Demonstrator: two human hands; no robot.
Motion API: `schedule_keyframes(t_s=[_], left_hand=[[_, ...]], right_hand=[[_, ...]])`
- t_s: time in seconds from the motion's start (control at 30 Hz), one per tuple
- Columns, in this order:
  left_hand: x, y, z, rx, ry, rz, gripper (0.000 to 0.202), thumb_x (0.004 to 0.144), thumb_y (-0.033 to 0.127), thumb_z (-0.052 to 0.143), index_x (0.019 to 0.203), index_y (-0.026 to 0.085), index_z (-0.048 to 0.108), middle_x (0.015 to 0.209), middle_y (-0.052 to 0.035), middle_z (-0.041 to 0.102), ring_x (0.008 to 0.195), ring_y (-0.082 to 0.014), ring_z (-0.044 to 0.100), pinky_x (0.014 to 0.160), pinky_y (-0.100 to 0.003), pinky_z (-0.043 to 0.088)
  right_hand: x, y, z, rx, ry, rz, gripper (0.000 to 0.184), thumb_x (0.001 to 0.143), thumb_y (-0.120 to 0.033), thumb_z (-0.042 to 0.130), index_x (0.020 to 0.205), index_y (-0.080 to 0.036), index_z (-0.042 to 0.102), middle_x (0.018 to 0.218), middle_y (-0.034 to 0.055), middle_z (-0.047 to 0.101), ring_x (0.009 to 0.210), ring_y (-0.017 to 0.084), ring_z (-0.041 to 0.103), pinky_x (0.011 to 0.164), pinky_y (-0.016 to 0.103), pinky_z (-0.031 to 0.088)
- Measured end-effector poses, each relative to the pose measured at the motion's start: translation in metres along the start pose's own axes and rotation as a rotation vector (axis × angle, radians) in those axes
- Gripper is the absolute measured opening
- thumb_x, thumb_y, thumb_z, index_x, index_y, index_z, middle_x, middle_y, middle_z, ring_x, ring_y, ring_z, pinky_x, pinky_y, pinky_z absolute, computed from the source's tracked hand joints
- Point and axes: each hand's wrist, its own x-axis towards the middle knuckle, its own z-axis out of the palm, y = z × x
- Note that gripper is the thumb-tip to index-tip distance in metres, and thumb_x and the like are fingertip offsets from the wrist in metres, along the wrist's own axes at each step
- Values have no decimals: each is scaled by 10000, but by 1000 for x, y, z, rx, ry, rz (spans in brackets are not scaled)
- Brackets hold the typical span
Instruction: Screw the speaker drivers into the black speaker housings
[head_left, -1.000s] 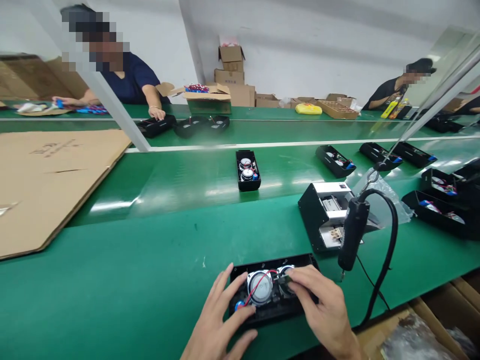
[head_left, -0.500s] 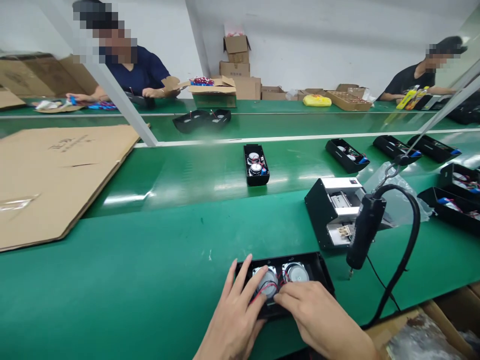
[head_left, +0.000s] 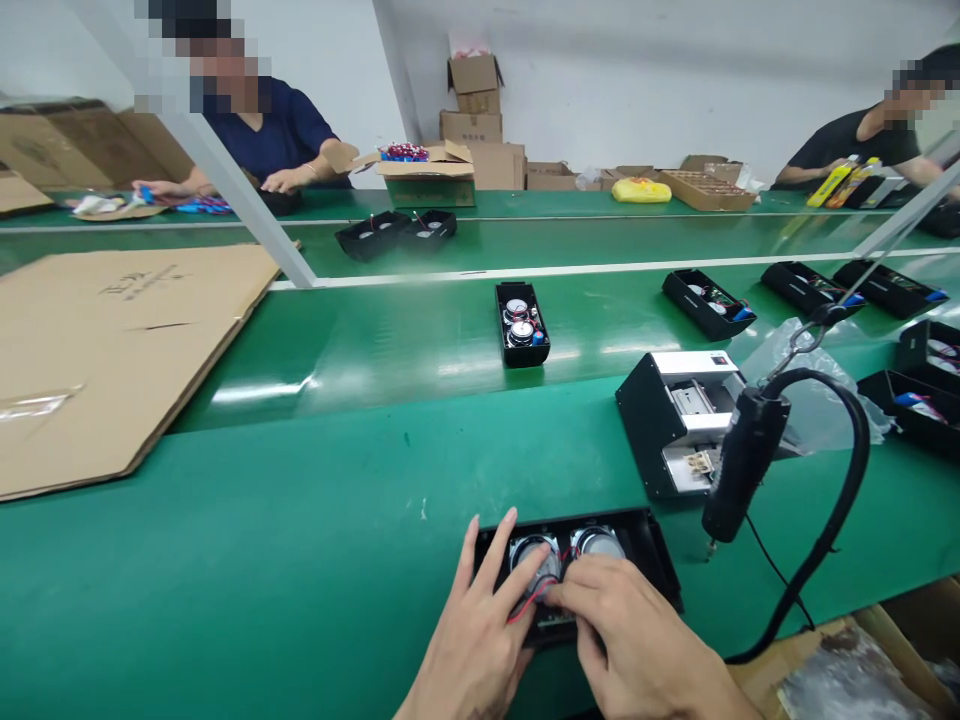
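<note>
A black speaker housing (head_left: 646, 553) lies open on the green bench right in front of me, with two round silver speaker drivers (head_left: 598, 543) inside and red wires (head_left: 534, 598) across them. My left hand (head_left: 480, 634) rests on the housing's left half, fingers spread over the left driver. My right hand (head_left: 639, 646) covers the front middle of the housing, fingertips pinching at the wires next to my left fingers. What exactly the fingertips hold is hidden.
An electric screwdriver (head_left: 744, 466) hangs on a black cable just right of the housing, beside a black-and-silver screw feeder box (head_left: 679, 418). More housings (head_left: 521, 323) ride the conveyor belt (head_left: 420, 340). A cardboard sheet (head_left: 97, 350) lies left. Other people work across the line.
My right hand slid from the right driver to the front middle of the housing, meeting my left fingers at the wires. The conveyor housings drifted right.
</note>
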Motion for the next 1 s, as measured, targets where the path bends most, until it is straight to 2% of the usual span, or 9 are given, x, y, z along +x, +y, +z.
schedule_keyframes(t_s=[0.13,0.23,0.33,0.4,0.5,0.57,0.7,0.87,1.0], left_hand=[[2,-2,7,-82,52,-18,166,908,253,766,1066,202,762,1434,-26,722,1693,-416,45,1378,-668,-55],[5,-13,12,-200,16,-31,152,908,357,824,986,233,783,1407,3,743,1655,-437,240,1377,-675,7],[20,-32,7,-374,-151,-79,204,816,441,914,915,288,821,1370,30,769,1536,-458,463,1333,-705,178],[38,-48,-2,-473,-307,-159,208,733,413,967,832,296,826,1364,40,773,1497,-453,511,1295,-681,275],[68,-70,-17,-570,-524,-282,269,667,400,985,654,248,764,1376,24,764,1476,-410,544,1208,-525,428],[84,-79,-24,-635,-596,-345,377,639,454,978,560,228,687,1331,4,778,1414,-369,606,1090,-410,505],[93,-84,-26,-697,-639,-412,483,601,516,967,497,237,587,1163,-5,808,1336,-325,654,968,-334,530],[88,-79,-24,-710,-621,-428,456,612,464,971,509,236,590,1239,4,793,1406,-339,600,1083,-378,480],[90,-78,-25,-741,-609,-395,466,633,414,975,483,229,575,1164,19,809,1365,-314,638,1136,-388,442]], right_hand=[[-4,0,9,-58,23,-87,333,823,-42,546,1029,-230,727,977,57,792,875,231,727,876,374,580],[-6,-1,12,-106,21,-102,310,878,-67,576,1125,-209,696,963,65,789,849,247,710,880,423,547],[6,-5,0,-151,-75,7,298,924,-99,582,1180,-206,692,1025,80,787,954,269,722,977,447,509],[25,-8,-17,-210,-184,90,255,906,-148,629,1141,-187,718,1044,117,787,1004,309,723,951,443,499],[61,-9,-47,-216,-317,191,258,827,-221,728,1082,-196,752,923,104,788,916,315,723,773,362,469],[79,-7,-62,-148,-362,185,298,790,-263,773,1083,-211,764,860,63,779,802,266,706,665,313,406],[92,-4,-69,-133,-401,177,295,729,-321,843,998,-218,774,716,4,694,677,208,623,582,289,303],[88,-5,-60,-128,-358,177,210,699,-270,828,891,-225,757,588,-46,542,586,168,501,571,282,268],[90,-3,-59,-69,-362,153,171,687,-224,792,852,-225,746,570,-56,515,532,146,436,544,281,261]])
